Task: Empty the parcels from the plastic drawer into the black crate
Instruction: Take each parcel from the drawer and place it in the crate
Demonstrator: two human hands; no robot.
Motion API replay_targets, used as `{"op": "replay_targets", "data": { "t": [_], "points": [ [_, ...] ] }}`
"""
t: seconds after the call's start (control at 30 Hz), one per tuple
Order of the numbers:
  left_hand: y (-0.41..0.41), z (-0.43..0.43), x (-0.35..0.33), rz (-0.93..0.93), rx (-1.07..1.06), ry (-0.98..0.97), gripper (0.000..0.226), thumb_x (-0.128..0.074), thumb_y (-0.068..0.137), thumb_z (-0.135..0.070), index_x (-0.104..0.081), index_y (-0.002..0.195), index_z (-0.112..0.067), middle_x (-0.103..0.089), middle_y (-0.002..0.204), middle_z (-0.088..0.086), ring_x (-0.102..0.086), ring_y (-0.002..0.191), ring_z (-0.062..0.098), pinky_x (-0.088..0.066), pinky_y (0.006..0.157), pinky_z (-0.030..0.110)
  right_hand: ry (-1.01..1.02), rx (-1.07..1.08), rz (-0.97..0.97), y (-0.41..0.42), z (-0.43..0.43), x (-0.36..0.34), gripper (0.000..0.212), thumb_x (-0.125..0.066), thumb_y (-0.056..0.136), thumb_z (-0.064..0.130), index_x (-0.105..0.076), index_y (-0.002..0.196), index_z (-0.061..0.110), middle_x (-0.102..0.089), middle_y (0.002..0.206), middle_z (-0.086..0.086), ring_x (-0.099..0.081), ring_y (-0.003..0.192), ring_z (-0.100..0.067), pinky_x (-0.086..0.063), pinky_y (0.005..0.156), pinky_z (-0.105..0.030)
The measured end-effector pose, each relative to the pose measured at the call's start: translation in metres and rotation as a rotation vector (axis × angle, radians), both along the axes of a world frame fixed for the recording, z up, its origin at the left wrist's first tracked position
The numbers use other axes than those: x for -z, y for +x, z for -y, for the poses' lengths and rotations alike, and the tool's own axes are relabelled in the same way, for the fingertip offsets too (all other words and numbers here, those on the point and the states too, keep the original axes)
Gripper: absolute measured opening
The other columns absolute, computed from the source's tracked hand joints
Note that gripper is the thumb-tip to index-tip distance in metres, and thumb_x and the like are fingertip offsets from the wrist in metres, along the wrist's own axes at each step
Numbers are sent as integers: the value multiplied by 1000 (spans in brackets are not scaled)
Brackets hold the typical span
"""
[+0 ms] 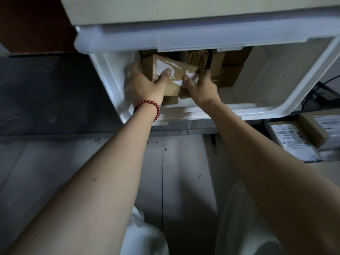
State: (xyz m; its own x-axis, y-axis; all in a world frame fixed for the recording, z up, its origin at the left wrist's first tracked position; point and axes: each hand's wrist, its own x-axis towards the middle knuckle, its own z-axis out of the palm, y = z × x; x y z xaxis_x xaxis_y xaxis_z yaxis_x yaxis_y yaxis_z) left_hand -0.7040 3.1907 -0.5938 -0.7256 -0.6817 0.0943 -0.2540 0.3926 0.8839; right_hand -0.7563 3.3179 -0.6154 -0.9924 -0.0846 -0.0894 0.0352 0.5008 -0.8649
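The white plastic drawer (287,83) is pulled open in front of me. Inside it lie several brown cardboard parcels; more parcels (228,70) sit at the back in shadow. Both hands grip one taped brown parcel (174,70) at the drawer's left side. My left hand (147,83), with a red bead bracelet on the wrist, holds its left edge with the thumb on top. My right hand (200,85) holds its right edge. The black crate is barely visible at the right edge, if at all.
A closed drawer front (165,35) of the same white cabinet overhangs the open drawer. Labelled cardboard parcels (298,138) lie low at the right. Grey floor tiles (184,172) are below, and my knees in white clothing show at the bottom.
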Motion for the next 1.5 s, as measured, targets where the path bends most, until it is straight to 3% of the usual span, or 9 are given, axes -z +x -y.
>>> {"op": "replay_targets", "data": {
  "t": [0.23,0.43,0.57,0.7,0.87,1.1,1.2,1.33,1.5],
  "points": [
    [52,-13,-17,8,134,107,60,-74,79,-33,-37,123,-18,-52,109,1,-59,98,25,-53,84,36,-122,10,-49,69,-33,-8,62,-69,88,28,-36,137,8,-54,131,-9,-52,106,-14,-32,72,-6],
    [98,-23,-27,-91,125,227,54,-75,79,-28,-40,119,-21,-55,117,-1,-60,103,22,-55,84,46,-287,-34,-98,124,-54,-20,67,-76,82,19,-39,137,13,-51,126,4,-51,116,-10,-46,99,-26],
    [118,-20,-27,-100,154,255,50,-74,80,-31,-49,122,-21,-48,132,0,-55,114,21,-57,81,43,-319,-64,-99,132,-68,-30,62,-75,83,21,-42,135,20,-49,120,11,-53,106,-4,-41,74,1],
    [132,-16,-21,-71,181,313,54,-69,83,-40,-56,130,-17,-50,134,0,-59,102,16,-58,61,29,-396,-57,-77,139,-75,-28,60,-75,83,23,-46,135,19,-51,122,7,-57,81,21,-44,61,-1],
    [147,-17,-19,-62,222,336,55,-70,82,-42,-48,128,-24,-52,126,-5,-58,96,5,-55,59,25,-425,-87,-45,148,-75,-25,66,-76,81,24,-43,138,22,-53,126,8,-61,92,-4,-51,67,-11],
    [152,-18,-14,10,242,378,50,-73,79,-45,-39,114,-32,-58,115,-1,-64,99,17,-52,55,21,-468,-48,-42,150,-72,-17,60,-79,78,20,-45,127,24,-55,130,3,-60,112,-20,-50,84,-25],
    [153,-17,-11,6,253,390,51,-73,78,-46,-41,116,-33,-60,108,-4,-63,95,14,-51,58,23,-441,-57,-92,154,-73,-19,61,-80,77,18,-46,128,20,-53,133,4,-51,123,-20,-43,98,-29],
    [151,-10,-7,16,186,484,46,-68,84,-44,-46,121,-30,-61,98,-8,-64,85,12,-50,58,27,-362,-168,-196,161,-77,-29,67,-82,73,18,-48,130,26,-51,131,12,-43,122,-1,-29,97,-7],
    [150,-2,0,77,124,477,38,-59,87,-52,-53,116,-29,-59,90,-9,-62,82,12,-48,54,25,-228,-210,-253,162,-76,-33,66,-83,73,16,-48,128,28,-38,144,6,-30,133,-10,-25,109,-31]
  ]
}}
